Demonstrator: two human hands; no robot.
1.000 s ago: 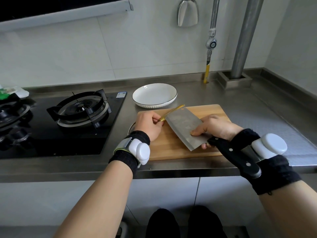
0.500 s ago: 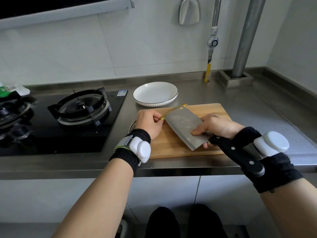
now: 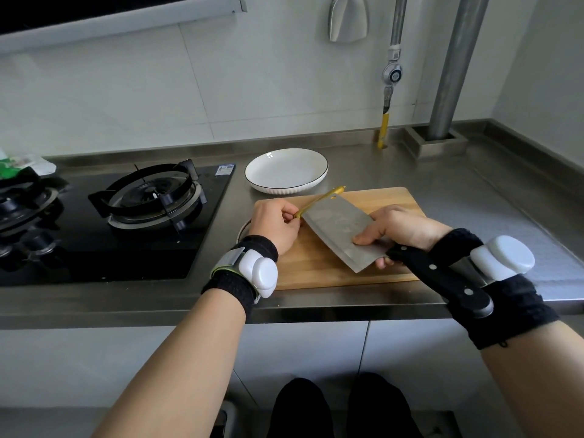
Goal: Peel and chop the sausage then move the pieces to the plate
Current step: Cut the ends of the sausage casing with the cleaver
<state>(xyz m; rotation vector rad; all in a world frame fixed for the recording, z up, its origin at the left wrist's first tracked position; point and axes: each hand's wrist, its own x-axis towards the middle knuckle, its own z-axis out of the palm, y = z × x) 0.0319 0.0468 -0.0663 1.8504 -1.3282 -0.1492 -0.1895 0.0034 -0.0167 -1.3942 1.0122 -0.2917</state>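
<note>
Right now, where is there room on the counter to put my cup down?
Bare steel counter lies right of the cutting board, up to the pipe base. Another patch sits behind the white plate, along the wall. The board is crowded: the left hand pinches the sausage, and the right hand holds the cleaver.

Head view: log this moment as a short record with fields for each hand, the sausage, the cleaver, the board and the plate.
left hand: pinches the sausage's near end
right hand: grips the cleaver at the blade's heel
sausage: thin, yellow, far end beyond the blade
cleaver: blade over the sausage
cutting board: wooden, under both hands
plate: white, behind the board, no pieces
</note>
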